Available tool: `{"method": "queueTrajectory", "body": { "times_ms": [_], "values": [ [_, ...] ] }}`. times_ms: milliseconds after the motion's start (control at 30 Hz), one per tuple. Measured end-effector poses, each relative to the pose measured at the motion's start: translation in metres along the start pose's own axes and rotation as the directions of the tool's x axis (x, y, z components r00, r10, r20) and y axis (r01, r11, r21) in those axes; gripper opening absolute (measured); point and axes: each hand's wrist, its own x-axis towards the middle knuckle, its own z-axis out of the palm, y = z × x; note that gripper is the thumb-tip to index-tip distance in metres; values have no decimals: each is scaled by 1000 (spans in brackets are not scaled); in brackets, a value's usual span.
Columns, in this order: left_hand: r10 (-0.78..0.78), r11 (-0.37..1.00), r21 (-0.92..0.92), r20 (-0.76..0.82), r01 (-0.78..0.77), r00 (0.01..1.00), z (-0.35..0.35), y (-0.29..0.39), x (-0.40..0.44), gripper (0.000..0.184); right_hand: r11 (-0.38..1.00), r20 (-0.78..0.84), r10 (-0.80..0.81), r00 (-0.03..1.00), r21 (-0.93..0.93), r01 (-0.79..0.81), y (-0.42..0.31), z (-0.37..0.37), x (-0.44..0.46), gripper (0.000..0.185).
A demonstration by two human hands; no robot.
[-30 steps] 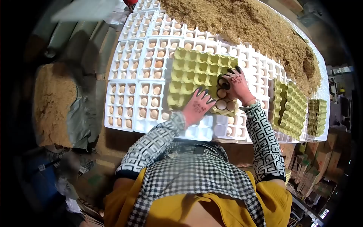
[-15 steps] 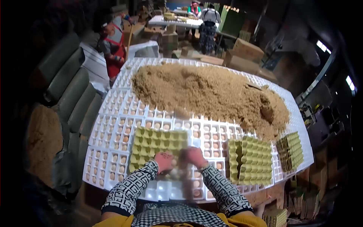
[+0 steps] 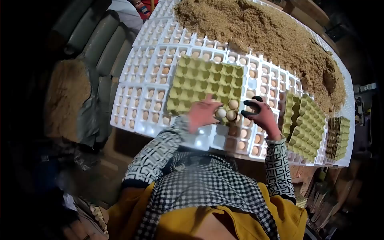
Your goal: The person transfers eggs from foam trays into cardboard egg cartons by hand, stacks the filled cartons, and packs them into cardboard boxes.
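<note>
A yellow-green egg tray (image 3: 204, 80) lies on the white foam trays, with three eggs (image 3: 231, 115) grouped at its front right corner and most of its cups bare. My left hand (image 3: 202, 114), in a pink glove, is over the tray's front edge, fingers apart beside the leftmost egg (image 3: 221, 113); whether it touches that egg I cannot tell. To the right of the tray, my right hand (image 3: 262, 116) in a pink glove with dark fingertips hovers above the egg-filled white tray (image 3: 257, 138). Its thumb and fingers are curved apart with nothing between them.
A long heap of brown grain-like husks (image 3: 256, 38) covers the table's far side. Stacked egg trays (image 3: 308, 128) stand to the right, with another stack (image 3: 338, 138) beyond. Full grey-green sacks (image 3: 96, 36) are at the left, next to an open sack of brown material (image 3: 70, 98).
The view has tipped down and shifted. My hands have moved apart, the right one away from the egg tray, and the three eggs at its corner now show clearly.
</note>
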Motion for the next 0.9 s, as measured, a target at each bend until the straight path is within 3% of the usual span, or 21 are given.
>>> {"method": "queueTrajectory", "body": {
  "times_ms": [33,133,167,233,267,300,367,433,467,500,533,567,600,633,700,767,800,833,900],
  "values": [
    [103,975,202,-61,-88,993,23,6,-2,46,946,-64,-12,998,-324,-10,-7,16,-14,48],
    [28,953,298,93,-55,995,24,30,16,39,809,-19,126,992,-577,-114,-35,72,-26,55],
    [1,943,328,149,-50,989,20,29,16,36,776,-184,-24,983,-623,-97,-9,99,-28,57],
    [-40,992,126,205,14,978,-7,16,7,41,854,-239,-14,971,-507,-112,-8,99,-27,60],
    [-102,993,-42,106,107,989,-14,2,-6,46,897,-252,-102,962,-441,-20,-1,95,-25,59],
    [-174,961,-215,21,175,984,-24,-13,-21,51,941,-277,-79,957,-339,-20,-3,90,-26,52],
    [-174,735,-671,-49,97,983,-53,-56,-60,54,958,-310,262,914,-31,-285,-35,75,-40,46],
    [-448,200,-877,316,438,837,-83,-81,-114,49,978,-416,192,889,158,-137,-33,82,-61,47],
    [-477,172,-879,321,445,818,-86,-96,-142,47,909,-344,308,887,381,-168,-39,97,-74,48],
    [-504,143,-879,331,454,798,-78,-106,-168,44,906,-305,274,912,401,-138,-52,116,-86,50],
    [-500,327,-867,180,376,847,-69,-104,-189,45,900,-266,239,934,423,-110,-64,134,-97,52],
    [-463,502,-817,21,282,886,-57,-104,-207,45,969,-253,60,966,248,5,-81,152,-99,55],
    [-426,646,-703,-10,297,905,-36,-109,-220,53,983,-207,-10,978,177,48,-94,170,-95,56],
    [-410,733,-567,72,375,909,-40,-94,-219,59,990,-153,-77,985,109,94,-107,184,-91,58],
    [-447,788,-405,141,463,883,-28,-74,-211,62,983,33,-120,992,-138,124,-126,191,-81,54],
    [-406,889,-189,93,416,909,-14,-68,-205,60,972,140,-123,982,-182,148,-123,197,-68,43],
    [-408,888,-182,108,422,907,-21,-66,-203,62,957,181,-130,975,-233,171,-122,198,-61,42],
    [-421,854,-289,106,433,901,-26,-70,-204,63,939,225,-136,965,-280,198,-121,197,-53,41],
    [-449,757,-483,105,440,887,-38,-88,-211,66,985,247,-43,968,-152,82,-133,193,-38,40]
  ]
}}
